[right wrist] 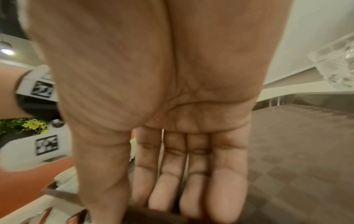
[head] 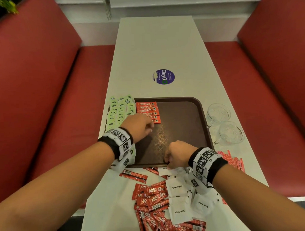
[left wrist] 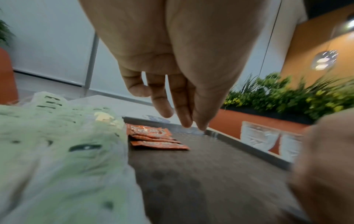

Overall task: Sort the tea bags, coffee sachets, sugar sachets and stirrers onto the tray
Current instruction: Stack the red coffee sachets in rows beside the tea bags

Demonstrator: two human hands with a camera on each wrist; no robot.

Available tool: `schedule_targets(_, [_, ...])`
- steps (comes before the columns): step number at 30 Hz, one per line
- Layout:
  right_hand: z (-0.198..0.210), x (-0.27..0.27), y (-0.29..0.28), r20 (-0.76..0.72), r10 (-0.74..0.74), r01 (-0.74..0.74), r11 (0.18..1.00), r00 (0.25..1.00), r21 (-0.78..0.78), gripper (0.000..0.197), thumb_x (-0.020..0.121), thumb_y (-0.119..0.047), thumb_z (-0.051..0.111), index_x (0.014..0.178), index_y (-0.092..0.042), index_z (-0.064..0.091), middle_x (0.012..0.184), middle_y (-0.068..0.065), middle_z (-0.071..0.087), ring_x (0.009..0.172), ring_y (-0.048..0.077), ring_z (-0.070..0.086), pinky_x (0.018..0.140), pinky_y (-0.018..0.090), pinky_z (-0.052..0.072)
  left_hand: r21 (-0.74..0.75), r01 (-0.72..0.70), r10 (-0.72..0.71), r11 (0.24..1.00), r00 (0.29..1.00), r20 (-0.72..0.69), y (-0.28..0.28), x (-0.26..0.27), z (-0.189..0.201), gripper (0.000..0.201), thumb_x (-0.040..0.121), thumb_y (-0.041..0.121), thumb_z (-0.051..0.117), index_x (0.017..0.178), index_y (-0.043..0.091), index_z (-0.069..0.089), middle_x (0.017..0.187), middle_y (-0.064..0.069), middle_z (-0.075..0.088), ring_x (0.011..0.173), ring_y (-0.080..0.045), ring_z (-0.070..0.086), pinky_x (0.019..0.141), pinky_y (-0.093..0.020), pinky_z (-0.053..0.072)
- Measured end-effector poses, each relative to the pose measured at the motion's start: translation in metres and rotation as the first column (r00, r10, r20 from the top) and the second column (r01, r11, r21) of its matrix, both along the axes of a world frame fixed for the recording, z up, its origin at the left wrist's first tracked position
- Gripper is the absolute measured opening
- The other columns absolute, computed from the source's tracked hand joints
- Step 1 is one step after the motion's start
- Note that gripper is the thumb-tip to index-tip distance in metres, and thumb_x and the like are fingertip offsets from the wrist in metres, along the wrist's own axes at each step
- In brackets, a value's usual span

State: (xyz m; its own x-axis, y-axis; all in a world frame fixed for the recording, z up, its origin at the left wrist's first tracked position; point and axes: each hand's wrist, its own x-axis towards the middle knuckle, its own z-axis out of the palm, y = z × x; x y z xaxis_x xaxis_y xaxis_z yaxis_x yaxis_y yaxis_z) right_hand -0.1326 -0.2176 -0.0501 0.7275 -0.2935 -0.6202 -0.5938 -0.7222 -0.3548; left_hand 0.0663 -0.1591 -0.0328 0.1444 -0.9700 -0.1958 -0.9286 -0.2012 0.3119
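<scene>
A brown tray [head: 179, 124] lies on the white table. Green tea bags [head: 119, 111] cover its left side, with a column of red coffee sachets [head: 148, 109] beside them. My left hand [head: 148, 127] hovers at the near end of that column. In the left wrist view its fingers [left wrist: 184, 119] point down, straight and holding nothing, above the sachets [left wrist: 155, 137]. My right hand [head: 168, 164] is at the tray's near rim. Its fingers [right wrist: 172, 201] are extended, with nothing between them. Loose coffee sachets [head: 154, 200] and white sugar sachets [head: 176, 188] are piled on the table nearer me. Red stirrers [head: 234, 161] lie by my right wrist.
Two glass cups [head: 218, 114] [head: 231, 133] stand to the right of the tray. A round purple sticker [head: 163, 76] is on the table beyond it. Red bench seats [head: 44, 101] run along both sides.
</scene>
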Motion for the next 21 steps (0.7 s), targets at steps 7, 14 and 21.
schedule_targets(7, [0.007,0.002,0.040,0.165,0.076,-0.057,0.991,0.983,-0.117,0.016,0.087,-0.036,0.068,0.096,-0.024,0.076,0.091,-0.009,0.071,0.084,0.015,0.064,0.074,0.031,0.053,0.132,0.149,-0.145,0.980,0.988,-0.044,0.105,-0.025,-0.002,0.020,0.096,0.042,0.056,0.105,0.032,0.071,0.097,0.014,0.069,0.084,-0.003,0.059,0.077,-0.023,0.047])
schedule_targets(14, [0.004,0.011,0.085,-0.072,0.145,-0.161,0.909,0.987,-0.385,0.013,0.095,-0.020,0.056,0.085,-0.013,0.061,0.090,0.007,0.066,0.078,0.027,0.059,0.071,0.034,0.047,0.246,0.186,-0.216,0.951,0.971,0.102,0.148,-0.026,-0.026,0.026,0.097,0.032,0.053,0.119,0.033,0.065,0.113,0.007,0.070,0.104,-0.020,0.065,0.086,-0.036,0.054])
schedule_targets(21, [0.007,0.015,0.102,-0.114,0.096,-0.142,0.838,0.989,-0.528,0.022,0.096,-0.010,0.050,0.108,-0.016,0.067,0.110,0.007,0.068,0.109,0.028,0.059,0.094,0.043,0.043,0.210,0.144,-0.172,0.967,0.978,0.121,0.154,-0.032,-0.032,0.023,0.096,0.028,0.056,0.118,0.026,0.065,0.118,0.005,0.065,0.108,-0.020,0.061,0.087,-0.035,0.051])
